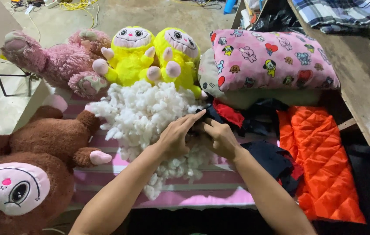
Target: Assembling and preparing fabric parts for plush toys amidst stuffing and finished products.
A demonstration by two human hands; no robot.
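Observation:
A heap of white stuffing fibre (pixel 143 111) lies on a pink striped cloth (pixel 202 191). My left hand (pixel 177 135) rests on the heap's right edge, fingers stretched toward a dark piece of fabric (pixel 213 115). My right hand (pixel 220 138) meets it there, fingers curled on that dark fabric, which has a red patch (pixel 229 114) beside it. What lies under the two hands is hidden.
Two yellow plush toys (pixel 154 54) and a pink one (pixel 58 61) sit behind the heap. A brown plush toy (pixel 32 165) lies at the left. A patterned pink pillow (pixel 272 61) and an orange quilted cloth (pixel 322 161) are at the right, beside a wooden plank (pixel 363 82).

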